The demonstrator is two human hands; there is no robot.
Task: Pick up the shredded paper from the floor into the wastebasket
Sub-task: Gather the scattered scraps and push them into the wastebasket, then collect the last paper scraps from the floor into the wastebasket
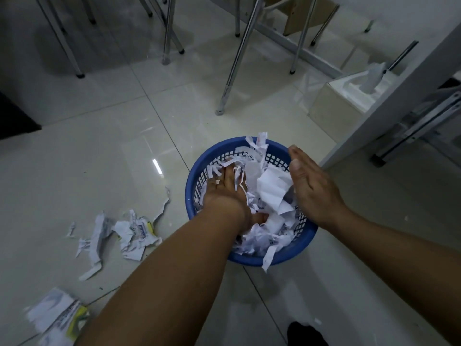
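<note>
The left hand (224,188) lies flat, fingers spread, pushing shredded paper (272,193) down in the blue wastebasket (224,145). The right hand (311,186) is flat and holds nothing, beside the rim. Push gently so no strips spill. More torn paper (132,233) lies on the floor (99,146).

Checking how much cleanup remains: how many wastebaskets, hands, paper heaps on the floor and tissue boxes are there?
Blue wastebasket: 1
Hands: 2 (left hand, right hand)
Paper heaps on the floor: 2 (middle left, bottom left)
Tissue box: 1
Total: 6
</note>
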